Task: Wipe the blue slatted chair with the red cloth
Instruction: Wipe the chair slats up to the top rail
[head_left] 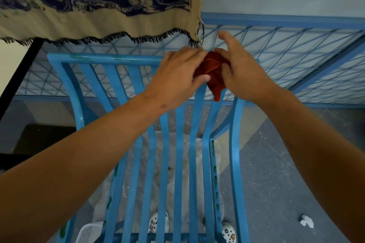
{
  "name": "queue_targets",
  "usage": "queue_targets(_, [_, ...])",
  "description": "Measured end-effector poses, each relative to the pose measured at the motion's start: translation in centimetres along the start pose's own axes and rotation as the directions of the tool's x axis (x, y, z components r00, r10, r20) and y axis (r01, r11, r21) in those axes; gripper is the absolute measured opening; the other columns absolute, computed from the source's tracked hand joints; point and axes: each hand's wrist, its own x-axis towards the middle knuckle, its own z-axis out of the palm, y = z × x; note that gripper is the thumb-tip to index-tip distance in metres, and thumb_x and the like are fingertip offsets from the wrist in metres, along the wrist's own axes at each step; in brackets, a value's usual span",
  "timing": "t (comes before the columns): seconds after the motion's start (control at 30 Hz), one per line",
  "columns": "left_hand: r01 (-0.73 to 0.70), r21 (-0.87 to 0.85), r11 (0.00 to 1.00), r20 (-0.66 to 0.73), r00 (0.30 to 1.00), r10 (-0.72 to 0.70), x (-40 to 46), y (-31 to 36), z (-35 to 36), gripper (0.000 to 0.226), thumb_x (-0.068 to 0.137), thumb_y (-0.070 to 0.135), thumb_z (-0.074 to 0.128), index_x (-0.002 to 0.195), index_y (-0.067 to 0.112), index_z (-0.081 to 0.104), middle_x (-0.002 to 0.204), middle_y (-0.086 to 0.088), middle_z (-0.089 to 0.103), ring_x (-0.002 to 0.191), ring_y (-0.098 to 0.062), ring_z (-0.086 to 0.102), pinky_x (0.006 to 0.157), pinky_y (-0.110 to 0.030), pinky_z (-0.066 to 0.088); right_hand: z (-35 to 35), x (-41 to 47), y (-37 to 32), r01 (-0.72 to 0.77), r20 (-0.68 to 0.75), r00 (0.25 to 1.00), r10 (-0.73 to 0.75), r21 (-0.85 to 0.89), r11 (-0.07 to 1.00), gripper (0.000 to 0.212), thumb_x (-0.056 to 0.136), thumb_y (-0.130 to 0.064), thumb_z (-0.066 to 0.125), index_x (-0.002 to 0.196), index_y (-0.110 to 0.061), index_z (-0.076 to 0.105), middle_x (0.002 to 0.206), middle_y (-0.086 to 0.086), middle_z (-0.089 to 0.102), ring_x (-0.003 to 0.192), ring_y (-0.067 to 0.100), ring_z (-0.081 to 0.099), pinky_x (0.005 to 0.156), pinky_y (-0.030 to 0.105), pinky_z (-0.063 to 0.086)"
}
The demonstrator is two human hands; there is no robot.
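Note:
The blue slatted chair [177,163] fills the middle of the head view, its curved slats running from the bottom edge up to a top rail. Both hands meet over the upper right part of the slats. A bunched red cloth [212,73] sits between them. My left hand [177,77] grips the cloth's left side, thumb pressed against it. My right hand [239,73] pinches its right side, with the index finger lifted clear. A tail of cloth hangs down over a slat.
A fringed navy-and-cream blanket [88,2] hangs at the upper left. Behind the chair runs a blue wire-mesh frame [286,49]. A white basket [87,233] and my patterned shoes [229,232] show below. A scrap of paper [306,221] lies on the grey floor.

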Motion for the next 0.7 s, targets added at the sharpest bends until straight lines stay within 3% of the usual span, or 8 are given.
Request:
queue_targets(0.1, [-0.029, -0.041, 0.999, -0.017, 0.999, 0.028, 1.7, 1.7, 1.2, 0.054, 0.094, 0.034, 0.062, 0.143, 0.013, 0.052, 0.138, -0.003, 0.061, 0.128, -0.023, 0.055, 0.108, -0.047, 0.041, -0.6, 0.1, 0.9, 0.024, -0.09, 0.996, -0.021, 0.037, 0.999, 0.055, 0.094, 0.003, 0.053, 0.145, -0.014, 0.037, 0.13, 0.001, 0.059, 0.115, 0.015, 0.063, 0.099, 0.032, 0.053])
queue_targets(0.2, [0.034, -0.059, 0.998, -0.035, 0.999, -0.036, 2.9, 1.8, 2.1, 0.05, 0.093, 0.033, 0.065, 0.14, 0.015, 0.058, 0.129, -0.001, 0.067, 0.119, -0.023, 0.062, 0.103, -0.048, 0.045, -1.0, -0.4, 1.6, 0.003, -0.145, 0.989, 0.002, 0.035, 0.999, 0.05, 0.095, -0.008, 0.064, 0.14, -0.016, 0.043, 0.115, -0.006, 0.066, 0.101, 0.013, 0.068, 0.079, 0.036, 0.059])
queue_targets(0.3, [0.068, -0.026, 0.997, -0.055, 0.996, -0.069, 3.2, 1.8, 2.7, 0.05, 0.094, 0.044, 0.063, 0.139, 0.023, 0.059, 0.125, 0.0, 0.065, 0.118, -0.023, 0.059, 0.104, -0.041, 0.037, -1.5, -0.8, 2.3, 0.039, -0.193, 0.98, -0.044, -0.032, 0.999, 0.038, 0.094, -0.016, 0.068, 0.131, -0.017, 0.058, 0.115, -0.008, 0.069, 0.103, 0.01, 0.067, 0.089, 0.037, 0.058])
queue_targets(0.43, [0.067, 0.111, 0.992, -0.125, 0.991, -0.052, 3.4, 1.9, 3.4, 0.046, 0.093, 0.052, 0.06, 0.132, 0.03, 0.065, 0.122, 0.002, 0.062, 0.115, -0.027, 0.053, 0.099, -0.041, 0.031, -1.7, -0.4, 3.8, 0.095, -0.273, 0.95, -0.153, -0.216, 0.972, 0.023, 0.097, -0.024, 0.061, 0.111, -0.012, 0.075, 0.106, 0.006, 0.074, 0.099, 0.026, 0.067, 0.093, 0.041, 0.051])
queue_targets(0.53, [0.05, 0.189, 0.981, -0.211, 0.977, -0.009, 2.2, 0.8, 4.1, 0.04, 0.091, 0.044, 0.064, 0.127, 0.026, 0.069, 0.118, 0.002, 0.065, 0.111, -0.029, 0.054, 0.092, -0.04, 0.032, -1.3, -0.5, 4.9, 0.079, -0.264, 0.95, -0.167, -0.315, 0.946, 0.026, 0.096, -0.03, 0.061, 0.109, -0.014, 0.078, 0.105, 0.008, 0.075, 0.099, 0.03, 0.066, 0.093, 0.048, 0.048])
queue_targets(0.7, [0.069, 0.234, 0.97, -0.39, 0.92, 0.029, -1.1, -3.1, 3.9, 0.035, 0.087, 0.036, 0.071, 0.119, 0.02, 0.074, 0.114, -0.002, 0.07, 0.105, -0.027, 0.056, 0.085, -0.041, 0.039, -0.4, -0.7, 5.2, 0.043, -0.322, 0.936, -0.143, -0.298, 0.954, 0.03, 0.095, -0.038, 0.065, 0.114, -0.02, 0.077, 0.11, 0.003, 0.074, 0.102, 0.028, 0.065, 0.09, 0.053, 0.05])
